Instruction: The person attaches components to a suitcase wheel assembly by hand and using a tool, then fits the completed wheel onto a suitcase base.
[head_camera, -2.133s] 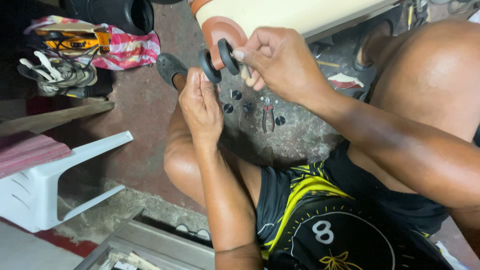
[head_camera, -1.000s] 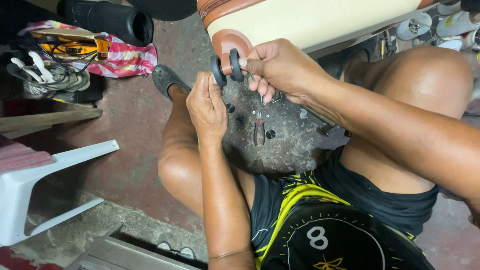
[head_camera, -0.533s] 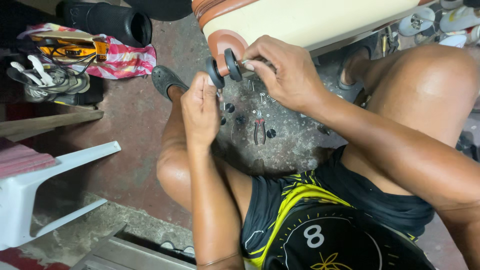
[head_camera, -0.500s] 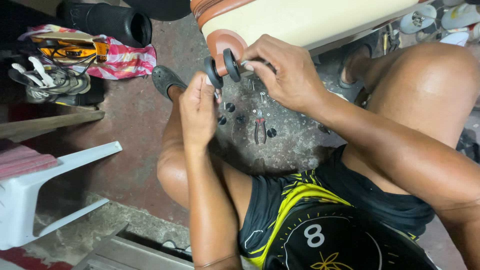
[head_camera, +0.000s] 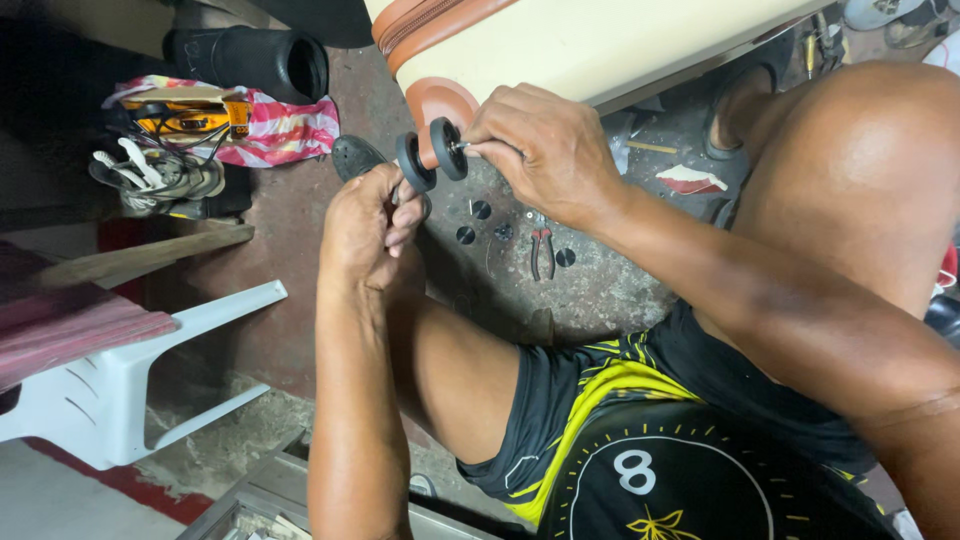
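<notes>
The twin wheels (head_camera: 430, 155) sit at the corner of the suitcase (head_camera: 600, 45), between the left hand (head_camera: 365, 225) and right hand (head_camera: 545, 150); pliers (head_camera: 541, 250) and small round parts (head_camera: 466, 235) lie on the floor (head_camera: 300, 330) below them; a plastic chair (head_camera: 120, 380) stands far left, a boot (head_camera: 255, 60) above it.

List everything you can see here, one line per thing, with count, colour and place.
suitcase: one, cream with brown trim, top centre
wheels: two, black, on the suitcase corner, between the hands
loose round parts: several, black, on the floor below the wheels
pliers: one, red handles, on the floor beside the parts
chair: one, white plastic, lower left
striped cloth: one, pink and white, upper left
drill: one, yellow, on the cloth
black tube: one, top left
left hand: at the left wheel
right hand: fingers at the wheel axle
</notes>
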